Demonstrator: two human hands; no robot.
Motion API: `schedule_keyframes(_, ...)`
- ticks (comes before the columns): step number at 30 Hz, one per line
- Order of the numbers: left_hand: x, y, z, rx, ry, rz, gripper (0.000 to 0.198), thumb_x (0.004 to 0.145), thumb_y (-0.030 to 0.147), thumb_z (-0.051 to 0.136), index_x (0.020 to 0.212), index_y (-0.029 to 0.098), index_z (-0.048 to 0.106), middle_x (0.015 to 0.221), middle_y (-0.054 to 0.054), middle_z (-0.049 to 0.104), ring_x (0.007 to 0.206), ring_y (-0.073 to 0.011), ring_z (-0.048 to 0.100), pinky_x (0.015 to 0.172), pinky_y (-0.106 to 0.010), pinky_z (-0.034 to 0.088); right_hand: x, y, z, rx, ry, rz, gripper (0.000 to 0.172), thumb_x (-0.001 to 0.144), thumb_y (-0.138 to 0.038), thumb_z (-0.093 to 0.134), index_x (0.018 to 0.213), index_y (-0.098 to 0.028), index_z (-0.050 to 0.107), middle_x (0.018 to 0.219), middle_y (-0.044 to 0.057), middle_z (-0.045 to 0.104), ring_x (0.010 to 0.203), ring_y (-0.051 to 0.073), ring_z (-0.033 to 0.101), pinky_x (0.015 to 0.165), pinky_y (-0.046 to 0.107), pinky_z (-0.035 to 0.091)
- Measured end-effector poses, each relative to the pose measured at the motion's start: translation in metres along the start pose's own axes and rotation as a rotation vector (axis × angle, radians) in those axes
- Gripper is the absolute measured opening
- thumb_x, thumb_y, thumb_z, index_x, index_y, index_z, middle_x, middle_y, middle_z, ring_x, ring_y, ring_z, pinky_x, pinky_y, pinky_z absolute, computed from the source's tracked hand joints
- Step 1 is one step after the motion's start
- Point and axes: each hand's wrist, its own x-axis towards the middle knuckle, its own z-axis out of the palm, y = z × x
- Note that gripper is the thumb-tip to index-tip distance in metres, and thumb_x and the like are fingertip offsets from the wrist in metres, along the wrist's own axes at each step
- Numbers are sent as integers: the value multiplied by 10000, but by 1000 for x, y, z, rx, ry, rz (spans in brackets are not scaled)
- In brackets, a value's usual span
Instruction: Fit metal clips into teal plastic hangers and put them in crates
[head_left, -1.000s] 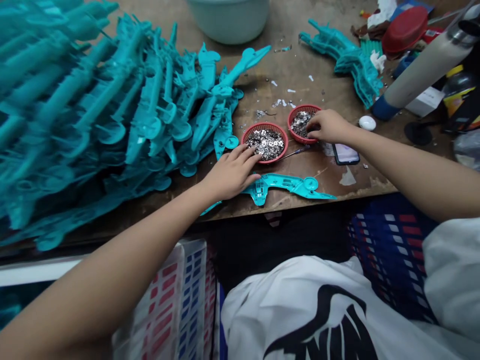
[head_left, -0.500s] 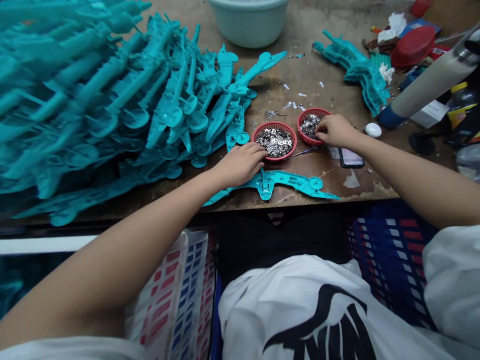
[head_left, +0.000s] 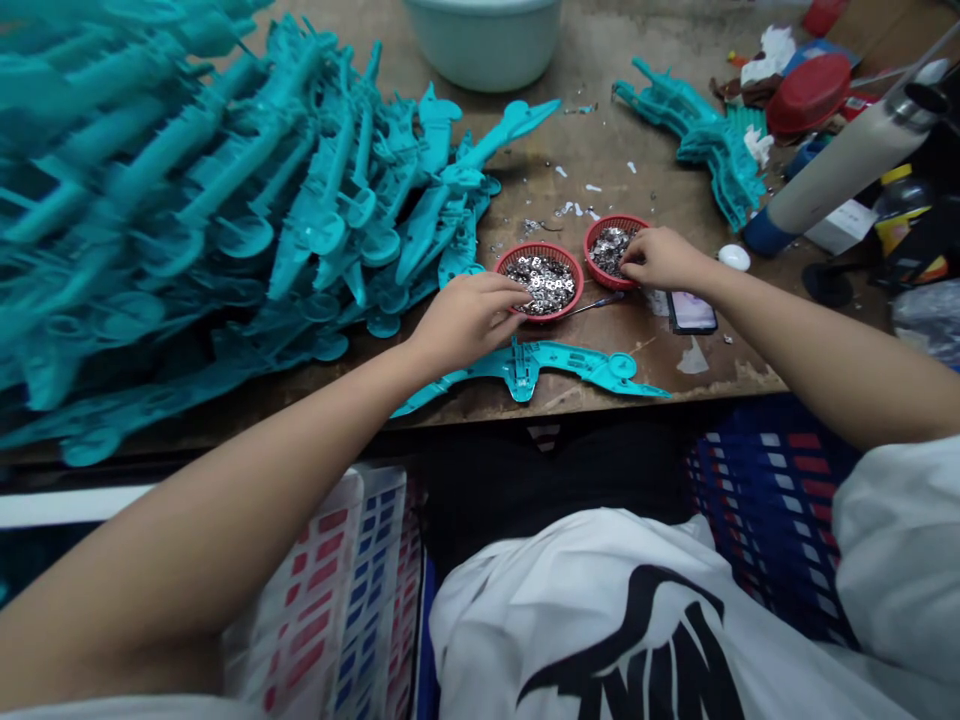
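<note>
Item, right hand (head_left: 664,260): I have it at the near right rim of the smaller red basket (head_left: 600,278), fingers curled and thumb drawn to fingertip over the small metal pieces (head_left: 609,246) inside. Whether a piece sits in that pinch, I cannot tell.

Item, left hand (head_left: 474,315): palm down, fingers reaching together to the left rim of the larger red basket (head_left: 579,285), thumb tucked below. I cannot tell whether it holds anything. That basket carries more metal clips (head_left: 546,285).

Item, turquoise plastic part (head_left: 521,375), one, long and winged: lying along the near table edge, in front of the larger basket, its left wing running below my left hand and wrist.

Item, slim tool (head_left: 596,304): on the table (head_left: 585,140), just beside the larger basket.

Item, phone (head_left: 693,312): face up, below my right wrist.

Item, white rounded object (head_left: 733,258): beyond the right forearm.

Item, heap of turquoise parts (head_left: 225,200): piled high on the left.

Item, nested turquoise parts (head_left: 697,135): far right, near a tilted bottle (head_left: 840,170) and a red dish (head_left: 810,92).

Item, pale basin (head_left: 484,45): far side, cut by the upper edge of my view.
</note>
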Motion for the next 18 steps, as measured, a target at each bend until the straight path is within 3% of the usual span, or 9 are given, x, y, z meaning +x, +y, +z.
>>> schedule_keyframes(3,-1,-4,2,-76,144,-3,370,1175,425,687,1222,208,982,1268,-148,981,1254,-345,924,1146,-494,726,-1,-4,-1,5,-5,37,393,1064,-255,683,1267,-160,1006,1358,211,956,1322,458,875,1244,578,677)
schedule_keyframes(6,-3,-3,2,-113,181,-25,278,1127,381,734,1121,225,964,1171,-109,979,1135,-312,926,1064,-441,725,-1,-6,0,-6,9,61,344,1066,-217,695,1232,-157,990,1354,224,950,1311,450,876,1246,560,671)
schedule_keyframes(10,-3,4,-2,-77,102,-83,194,1078,308,741,1083,247,926,1126,-64,954,1090,-293,902,1033,-408,701,-1,-7,1,-50,50,77,381,1096,-242,625,1241,-142,963,1360,260,942,1315,475,865,1258,583,657)
schedule_keyframes(13,-1,8,-6,-50,16,-111,225,1099,302,715,1175,239,917,1168,-78,943,1124,-309,889,1044,-420,693,-3,-7,-2,-26,90,113,428,1126,-291,594,1318,-152,950,1359,250,945,1295,489,871,1223,599,681)
schedule_keyframes(16,0,8,-7,-87,-120,-11,323,1177,328,662,1342,235,924,1276,-124,944,1219,-325,885,1100,-440,698,-7,-8,-6,27,126,116,437,1135,-319,610,1359,-158,948,1326,241,948,1251,485,884,1191,591,697)
schedule_keyframes(18,0,7,-5,-102,-221,80,351,1210,308,624,1350,239,939,1297,-140,942,1235,-315,887,1109,-423,694,-9,-9,-8,61,147,90,448,1109,-314,628,1384,-178,954,1295,219,954,1205,468,883,1164,577,706)
